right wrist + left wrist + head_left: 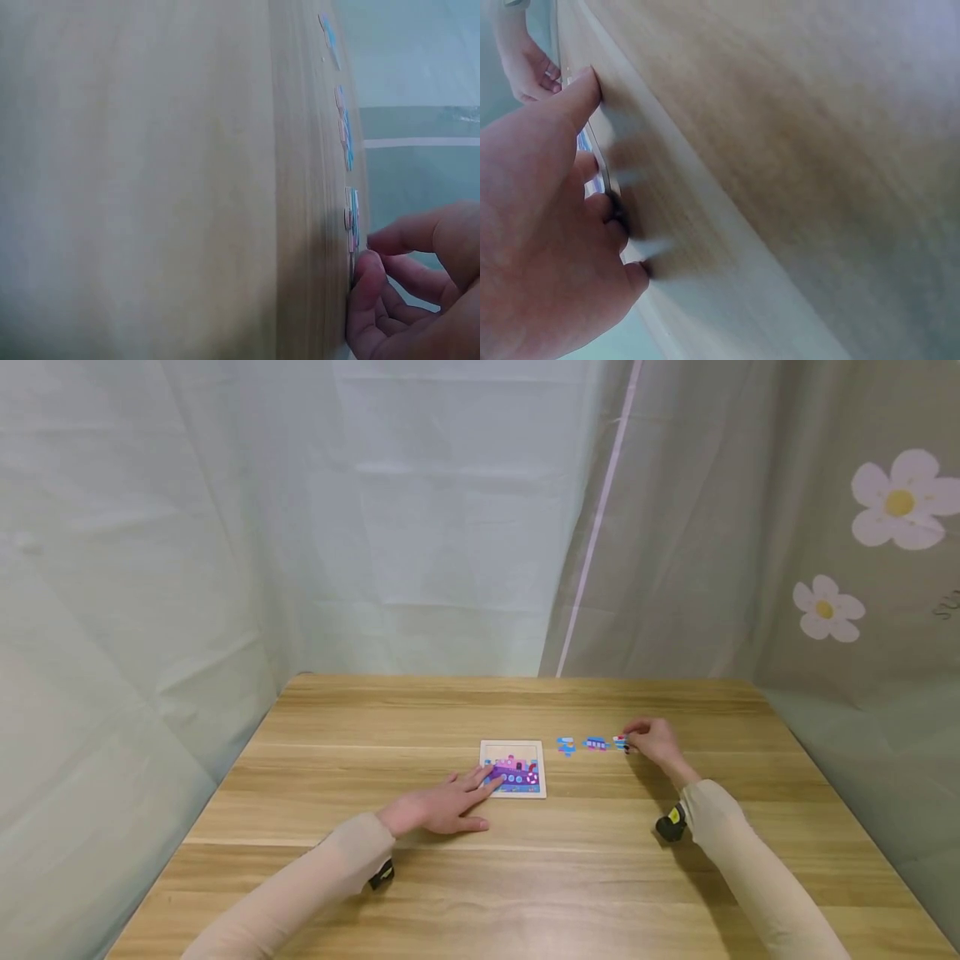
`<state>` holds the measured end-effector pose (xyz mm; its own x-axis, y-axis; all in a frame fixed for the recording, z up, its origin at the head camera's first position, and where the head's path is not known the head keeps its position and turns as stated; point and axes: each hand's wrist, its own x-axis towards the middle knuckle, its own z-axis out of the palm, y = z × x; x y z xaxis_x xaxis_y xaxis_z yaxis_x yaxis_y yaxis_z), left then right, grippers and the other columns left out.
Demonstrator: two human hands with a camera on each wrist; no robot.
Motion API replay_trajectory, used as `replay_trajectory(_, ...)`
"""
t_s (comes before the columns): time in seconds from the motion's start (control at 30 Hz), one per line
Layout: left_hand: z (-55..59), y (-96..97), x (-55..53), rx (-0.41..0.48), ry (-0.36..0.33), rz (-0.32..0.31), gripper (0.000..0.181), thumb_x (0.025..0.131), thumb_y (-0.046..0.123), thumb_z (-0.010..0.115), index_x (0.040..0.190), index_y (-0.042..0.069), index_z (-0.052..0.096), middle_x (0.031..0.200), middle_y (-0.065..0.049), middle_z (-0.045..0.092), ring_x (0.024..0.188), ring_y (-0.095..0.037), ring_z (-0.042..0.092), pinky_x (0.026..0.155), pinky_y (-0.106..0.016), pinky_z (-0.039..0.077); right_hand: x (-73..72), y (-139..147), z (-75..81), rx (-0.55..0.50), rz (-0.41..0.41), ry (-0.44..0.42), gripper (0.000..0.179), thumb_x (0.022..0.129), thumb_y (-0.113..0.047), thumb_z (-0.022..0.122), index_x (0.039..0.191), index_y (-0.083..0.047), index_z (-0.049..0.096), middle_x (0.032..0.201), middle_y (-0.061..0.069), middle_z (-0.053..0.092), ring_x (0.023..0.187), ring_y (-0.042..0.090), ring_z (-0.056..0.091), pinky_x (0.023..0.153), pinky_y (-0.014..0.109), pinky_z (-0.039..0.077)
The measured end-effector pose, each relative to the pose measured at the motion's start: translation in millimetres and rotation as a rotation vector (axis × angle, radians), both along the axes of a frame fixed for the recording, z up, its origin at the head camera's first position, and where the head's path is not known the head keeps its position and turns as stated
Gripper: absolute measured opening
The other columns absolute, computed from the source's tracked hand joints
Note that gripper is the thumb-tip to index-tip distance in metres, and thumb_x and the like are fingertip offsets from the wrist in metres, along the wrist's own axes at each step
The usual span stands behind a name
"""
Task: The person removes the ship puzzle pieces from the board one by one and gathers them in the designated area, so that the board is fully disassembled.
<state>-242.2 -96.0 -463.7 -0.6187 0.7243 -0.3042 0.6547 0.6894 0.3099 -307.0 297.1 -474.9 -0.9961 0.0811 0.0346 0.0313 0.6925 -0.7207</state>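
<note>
The left hand point(444, 804) rests its outstretched fingers on the puzzle point(517, 777), flat on the desk point(525, 885) — while the right hand point(656, 742), well apart from it, pinches an end piece point(619, 742) — with two more pieces point(596, 743) lying between that and the puzzle

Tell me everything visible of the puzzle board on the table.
The puzzle board is a squarish tray with a pale, wood-looking frame, lying flat on the table. In the head view, its upper part is bare; below shows a pink and purple boat with round portholes. The left hand rests fingers on its lower-left part.
</note>
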Motion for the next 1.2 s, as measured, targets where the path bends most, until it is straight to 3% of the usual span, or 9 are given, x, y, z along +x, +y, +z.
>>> replay_trajectory(0.17, 1.8, 0.8, 1.4, -0.003, -0.001, 0.001, 0.073, 0.100, 0.049, 0.043, 0.157, 0.021, 0.008, 0.164, -0.011, -0.002, 0.152, -0.029, 0.004, 0.121, -0.055, 0.013, -0.8, 0.0, -0.3, -0.022, -0.041, 0.028, 0.027, 0.083, -0.002, 0.053, 0.104, 0.008, 0.068, 0.094, 0.024, 0.071, 0.065, 0.003, 0.057, 0.058, 0.020, 0.043)
replay_trajectory(0.5, -0.2, 0.6, 1.2, -0.021, 0.015, 0.001, 0.073, 0.100, 0.050, 0.042, 0.157, 0.022, 0.007, 0.164, -0.010, -0.002, 0.152, -0.028, 0.004, 0.121, -0.053, 0.013, -2.6, -3.6, 1.9, -0.104, -0.071, 0.017, 0.030, 0.093, -0.006, 0.050, 0.115, 0.010, 0.062, 0.103, 0.028, 0.067, 0.066, 0.012, 0.065, 0.057, 0.018, 0.047)
replay_trajectory(0.73, 0.1, 0.7, 0.7, -0.029, 0.011, 0.008, 0.073, 0.100, 0.051, 0.041, 0.157, 0.022, 0.006, 0.164, -0.008, -0.003, 0.152, -0.027, 0.003, 0.121, -0.053, 0.013, -3.5, -9.3, 1.2, -0.156, -0.023, 0.037, 0.030, 0.093, -0.007, 0.049, 0.114, 0.009, 0.064, 0.092, 0.024, 0.068, 0.062, 0.011, 0.061, 0.052, 0.021, 0.051)
replay_trajectory(0.87, -0.9, 0.3, -0.1, -0.025, 0.016, 0.004, 0.073, 0.100, 0.051, 0.041, 0.157, 0.022, 0.006, 0.164, -0.009, -0.003, 0.152, -0.027, 0.003, 0.121, -0.053, 0.014, -3.2, -13.8, 2.6, -0.172, 0.001, 0.084, 0.029, 0.097, -0.010, 0.049, 0.115, 0.006, 0.065, 0.096, 0.024, 0.069, 0.066, 0.016, 0.063, 0.050, 0.021, 0.049)
replay_trajectory(1.07, -2.5, 0.3, -0.6, -0.017, 0.027, -0.003, 0.073, 0.100, 0.051, 0.041, 0.157, 0.021, 0.007, 0.164, -0.010, -0.002, 0.152, -0.028, 0.003, 0.121, -0.054, 0.014, -2.2, -22.9, 4.4, -0.229, 0.071, 0.134, 0.028, 0.100, -0.008, 0.048, 0.118, 0.008, 0.062, 0.106, 0.029, 0.066, 0.086, 0.034, 0.067, 0.064, 0.027, 0.055)
replay_trajectory(1.2, -3.0, 0.2, 0.0, -0.018, 0.026, -0.003, 0.072, 0.100, 0.051, 0.040, 0.157, 0.022, 0.007, 0.164, -0.010, -0.002, 0.152, -0.028, 0.003, 0.121, -0.054, 0.014, -1.5, -28.6, 3.7, -0.257, 0.117, 0.144, 0.027, 0.100, -0.007, 0.048, 0.118, 0.009, 0.061, 0.106, 0.030, 0.065, 0.089, 0.037, 0.065, 0.071, 0.029, 0.057)
